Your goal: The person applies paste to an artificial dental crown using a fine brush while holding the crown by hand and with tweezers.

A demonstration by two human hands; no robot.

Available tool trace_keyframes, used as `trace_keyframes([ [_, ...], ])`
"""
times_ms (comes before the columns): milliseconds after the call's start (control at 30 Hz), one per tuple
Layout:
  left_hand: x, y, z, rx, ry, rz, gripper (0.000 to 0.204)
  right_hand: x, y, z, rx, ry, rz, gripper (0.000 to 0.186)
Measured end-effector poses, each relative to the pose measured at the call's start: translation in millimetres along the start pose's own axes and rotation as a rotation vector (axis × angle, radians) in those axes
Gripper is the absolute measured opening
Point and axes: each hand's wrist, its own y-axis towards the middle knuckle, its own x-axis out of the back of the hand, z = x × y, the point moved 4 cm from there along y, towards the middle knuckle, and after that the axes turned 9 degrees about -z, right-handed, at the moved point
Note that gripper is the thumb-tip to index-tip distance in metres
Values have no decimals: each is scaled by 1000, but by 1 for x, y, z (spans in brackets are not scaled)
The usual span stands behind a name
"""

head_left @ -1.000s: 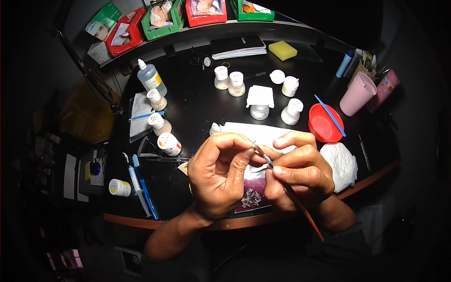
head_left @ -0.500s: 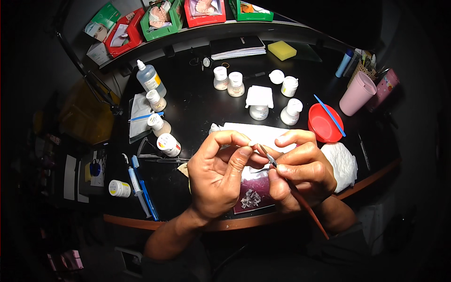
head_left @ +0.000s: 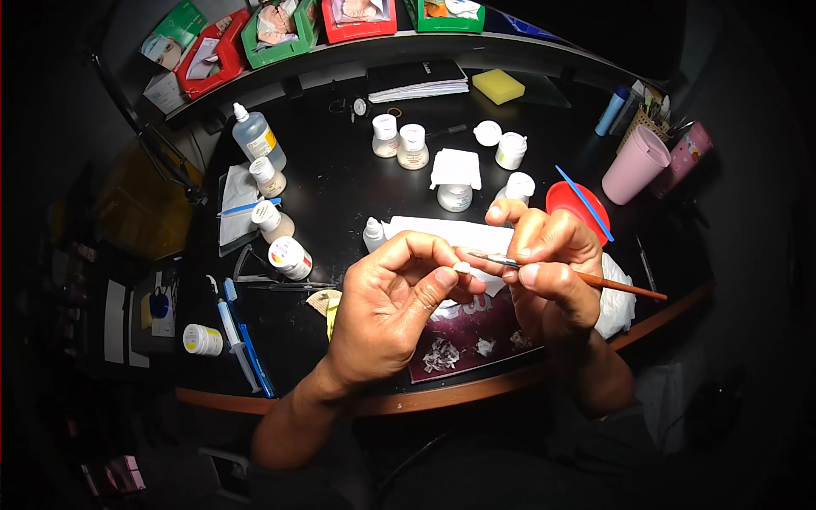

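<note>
My left hand [head_left: 382, 310] pinches a small off-white piece [head_left: 461, 268] between thumb and index finger. My right hand [head_left: 557, 285], raised just to the right, grips a thin brush [head_left: 625, 286] with a wooden handle and metal ferrule, lying nearly level, its tip close beside the piece; whether they touch I cannot tell. Below my hands are a dark maroon board [head_left: 476, 367] with white scraps and a white paper sheet [head_left: 442, 229], partly hidden by my fingers. A small dropper bottle [head_left: 374, 236] stands behind my left hand, and crumpled tissue [head_left: 616, 310] lies beside my right.
Several lidded jars [head_left: 291, 257] stand around. A red bowl [head_left: 574, 194] with a blue stick sits at right, near a pink tumbler [head_left: 636, 165]. A syringe [head_left: 238, 344] and blue toothbrush [head_left: 246, 340] lie at left. Coloured bins [head_left: 357, 25] line a rear shelf, near a yellow sponge [head_left: 498, 85].
My right hand has risen and turned, swinging the brush handle from pointing down toward me to lying nearly level. More of the maroon board shows, and the whole view has shifted slightly.
</note>
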Motion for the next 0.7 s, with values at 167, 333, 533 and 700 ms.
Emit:
trace_keyframes([
  [167,2,1,0,-14,5,75,10,0,5,4,75,-32,83,7],
  [333,2,1,0,25,-24,77,10,0,5,5,75,-45,91,8],
  [533,2,0,-1,29,-17,76,10,1,5,5,83,-68,107,9],
  [700,2,1,-1,25,-17,85,9,-1,5,5,78,-50,105,9],
])
